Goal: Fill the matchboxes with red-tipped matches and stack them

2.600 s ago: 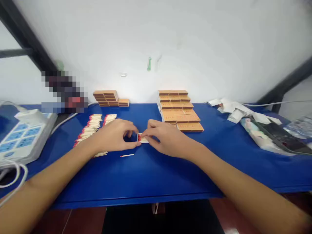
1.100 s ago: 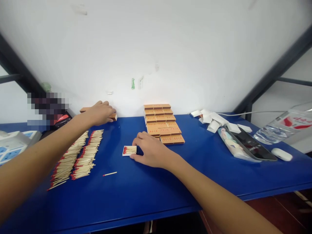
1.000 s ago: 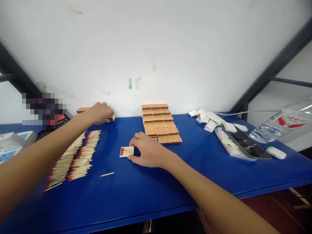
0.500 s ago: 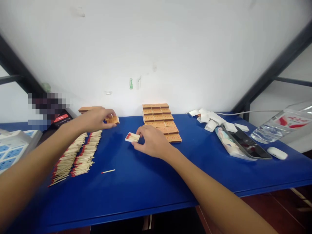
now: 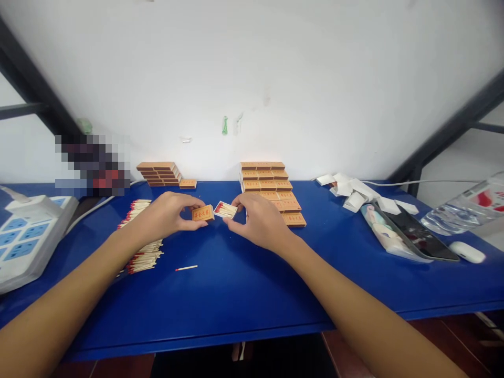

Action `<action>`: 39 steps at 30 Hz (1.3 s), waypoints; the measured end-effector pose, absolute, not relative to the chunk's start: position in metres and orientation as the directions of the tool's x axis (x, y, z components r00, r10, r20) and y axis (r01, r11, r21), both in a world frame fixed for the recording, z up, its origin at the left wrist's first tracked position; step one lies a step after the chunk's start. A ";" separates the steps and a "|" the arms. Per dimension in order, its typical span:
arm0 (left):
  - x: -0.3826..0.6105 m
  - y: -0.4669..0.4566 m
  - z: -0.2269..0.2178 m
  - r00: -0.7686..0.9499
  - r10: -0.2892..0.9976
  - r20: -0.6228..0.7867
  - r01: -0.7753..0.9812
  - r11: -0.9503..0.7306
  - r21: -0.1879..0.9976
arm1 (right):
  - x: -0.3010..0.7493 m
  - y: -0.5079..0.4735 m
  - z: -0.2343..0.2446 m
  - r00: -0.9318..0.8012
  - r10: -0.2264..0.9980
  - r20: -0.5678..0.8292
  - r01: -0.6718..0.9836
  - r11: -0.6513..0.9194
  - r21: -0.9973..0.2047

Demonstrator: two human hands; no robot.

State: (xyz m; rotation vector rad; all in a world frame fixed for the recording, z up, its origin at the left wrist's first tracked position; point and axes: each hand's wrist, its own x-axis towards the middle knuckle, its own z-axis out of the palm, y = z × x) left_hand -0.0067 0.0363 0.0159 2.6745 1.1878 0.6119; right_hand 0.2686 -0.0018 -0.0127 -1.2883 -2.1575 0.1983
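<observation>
Pinches an orange matchbox sleeve (image 5: 202, 213) in the left hand (image 5: 168, 214) and grips a white tray (image 5: 223, 216) of matches (image 5: 226, 209) in the right hand (image 5: 262, 221), holding both nearly end to end between the hands, over the bench (image 5: 236, 294).

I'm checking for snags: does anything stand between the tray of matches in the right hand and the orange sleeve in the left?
Nothing visible does. The tray of matches and the orange sleeve appear end to end; whether they touch is unclear. A loose match lies nearer the person, not between them.
</observation>
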 end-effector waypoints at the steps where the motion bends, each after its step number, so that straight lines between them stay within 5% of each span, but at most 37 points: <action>1: -0.007 0.036 0.015 0.603 0.737 0.307 0.678 -0.676 0.290 | 0.269 -0.002 -0.013 -0.346 0.834 0.430 0.741 0.524 -0.420; 26: -0.013 0.036 0.012 0.577 0.768 0.279 0.634 -0.636 0.440 | 0.276 0.002 -0.011 -0.511 0.764 0.393 0.569 0.644 -0.511; 39: -0.002 0.023 0.016 0.450 0.842 0.297 0.525 -0.518 0.675 | 0.268 0.001 -0.008 -0.314 0.863 0.395 0.518 0.504 -0.691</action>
